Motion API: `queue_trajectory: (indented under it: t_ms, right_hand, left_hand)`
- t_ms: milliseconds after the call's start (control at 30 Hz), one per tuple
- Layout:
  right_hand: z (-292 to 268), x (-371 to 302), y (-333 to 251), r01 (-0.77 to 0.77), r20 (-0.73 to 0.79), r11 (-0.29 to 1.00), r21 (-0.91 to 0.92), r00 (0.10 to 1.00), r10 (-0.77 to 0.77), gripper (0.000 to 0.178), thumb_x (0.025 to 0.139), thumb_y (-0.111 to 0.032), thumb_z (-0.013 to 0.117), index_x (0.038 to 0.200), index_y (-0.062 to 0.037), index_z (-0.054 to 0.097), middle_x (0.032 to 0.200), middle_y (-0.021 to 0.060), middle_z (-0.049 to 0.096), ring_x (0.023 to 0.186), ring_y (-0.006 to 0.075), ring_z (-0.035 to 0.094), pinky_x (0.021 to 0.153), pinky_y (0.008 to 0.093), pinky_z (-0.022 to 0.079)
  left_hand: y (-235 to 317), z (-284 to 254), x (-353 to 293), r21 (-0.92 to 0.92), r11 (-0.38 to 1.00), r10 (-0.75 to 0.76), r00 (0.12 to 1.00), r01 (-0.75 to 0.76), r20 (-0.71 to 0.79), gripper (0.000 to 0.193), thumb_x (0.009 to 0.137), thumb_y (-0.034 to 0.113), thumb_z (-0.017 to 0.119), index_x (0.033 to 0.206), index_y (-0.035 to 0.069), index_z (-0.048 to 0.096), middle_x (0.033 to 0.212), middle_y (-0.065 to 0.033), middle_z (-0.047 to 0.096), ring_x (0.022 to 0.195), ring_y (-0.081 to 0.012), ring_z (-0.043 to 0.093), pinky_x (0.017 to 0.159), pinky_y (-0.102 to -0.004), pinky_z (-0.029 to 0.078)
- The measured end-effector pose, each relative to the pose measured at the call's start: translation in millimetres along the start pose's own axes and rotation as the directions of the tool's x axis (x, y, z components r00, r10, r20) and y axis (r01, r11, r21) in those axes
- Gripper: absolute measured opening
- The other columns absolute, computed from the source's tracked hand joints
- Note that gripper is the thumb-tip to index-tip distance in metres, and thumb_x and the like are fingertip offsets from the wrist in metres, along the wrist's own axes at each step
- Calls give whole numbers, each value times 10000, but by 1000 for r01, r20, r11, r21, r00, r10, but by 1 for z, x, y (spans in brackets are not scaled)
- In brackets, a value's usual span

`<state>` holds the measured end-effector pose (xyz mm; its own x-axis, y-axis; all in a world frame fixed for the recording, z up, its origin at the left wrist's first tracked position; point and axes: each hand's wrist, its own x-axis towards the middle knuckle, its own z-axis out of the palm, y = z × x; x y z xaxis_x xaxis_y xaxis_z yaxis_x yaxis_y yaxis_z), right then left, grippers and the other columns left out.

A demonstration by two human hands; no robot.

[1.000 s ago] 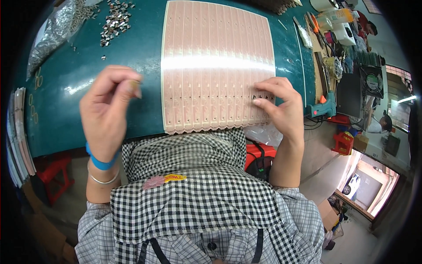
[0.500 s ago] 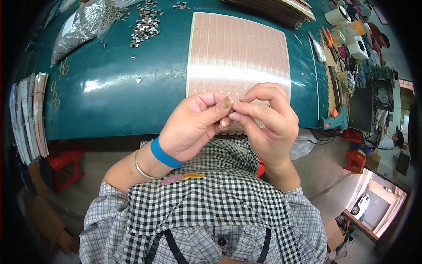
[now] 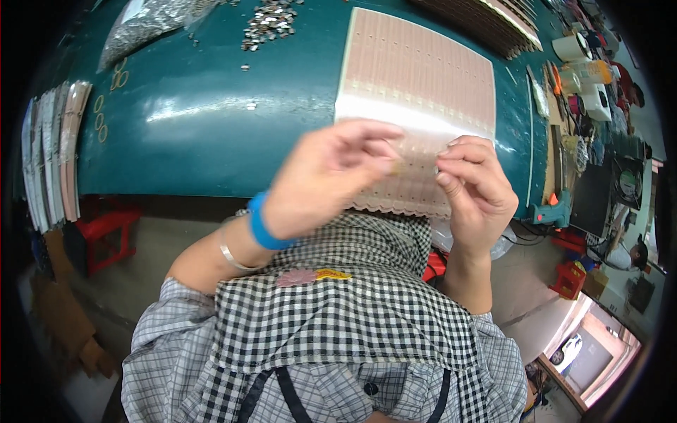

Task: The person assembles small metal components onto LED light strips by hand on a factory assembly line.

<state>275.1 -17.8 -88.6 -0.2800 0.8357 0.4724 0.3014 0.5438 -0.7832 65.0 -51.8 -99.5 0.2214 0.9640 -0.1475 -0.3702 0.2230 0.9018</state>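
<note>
My right hand [image 3: 476, 190] is raised over the near right part of a pinkish ribbed panel [image 3: 423, 67]. Its thumb and forefinger are pinched together, and a tiny dark spot shows at their tips, too small to name. To the left, my left hand [image 3: 331, 173] hangs over the near left corner of the panel, apart from the right one. Motion smears its fingers, so I cannot make out whether they hold anything. The panel lies flat on the green table [image 3: 204, 148], its near edge scalloped.
Small metal pieces [image 3: 271, 25] lie heaped at the back, beside a clear bag [image 3: 151, 28] of similar pieces. Panels are stacked at the back right [image 3: 493, 25] and stand at the left [image 3: 60, 151]. A teal glue gun [image 3: 553, 211] sits at the right edge. Rubber bands [image 3: 100, 116] lie left.
My hands, which met at the fingertips, have come apart. The right hand has moved right, while the left is now blurred by motion. The whole view has shifted slightly.
</note>
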Motion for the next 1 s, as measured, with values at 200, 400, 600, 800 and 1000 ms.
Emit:
queue_trajectory:
  t_ms: [200, 400, 600, 800, 1000]
  right_hand:
    - [-37, -25, 37, -41, -28, 959, -279, 999, 34, 194, 684, 90, 760, 863, 22, 729, 886, 83, 682, 932, 239, 610, 841, 336, 490]
    - [-37, -34, 44, 63, 49, 872, -486, 998, -45, 186, 640, -44, 808, 812, -82, 749, 861, 19, 696, 908, 237, 625, 845, 357, 448]
    - [-39, -35, 46, 93, 82, 850, -518, 995, -59, 192, 646, -41, 805, 823, -92, 750, 860, 13, 698, 904, 231, 626, 857, 363, 438]
    - [-37, -35, 46, 101, 81, 844, -526, 994, -69, 173, 659, -49, 809, 814, -95, 746, 862, 12, 698, 895, 228, 627, 856, 361, 437]
    - [-37, -37, 48, 90, 75, 861, -500, 995, -60, 179, 658, -60, 814, 818, -98, 745, 855, 11, 695, 878, 226, 628, 860, 362, 436]
  left_hand:
    - [31, -103, -6, 911, 406, 537, 824, -66, -179, 154, 828, 31, 726, 981, 17, 718, 871, -31, 662, 719, -85, 520, 638, -229, 430]
    - [18, -125, -11, 952, 300, 463, 864, 61, -201, 162, 784, 26, 763, 934, 11, 704, 830, -56, 652, 706, -134, 558, 653, -263, 458]
    - [18, -121, -9, 935, 348, 434, 873, 63, -220, 110, 788, 8, 753, 871, -2, 682, 821, -51, 643, 704, -138, 556, 653, -264, 456]
    - [16, -123, -8, 948, 317, 464, 869, 19, -173, 103, 798, 0, 739, 863, -8, 659, 812, -49, 631, 692, -140, 548, 645, -264, 453]
    - [14, -121, -8, 937, 345, 476, 851, 50, -221, 88, 837, 24, 731, 873, -6, 656, 794, -40, 646, 690, -105, 553, 646, -236, 456]
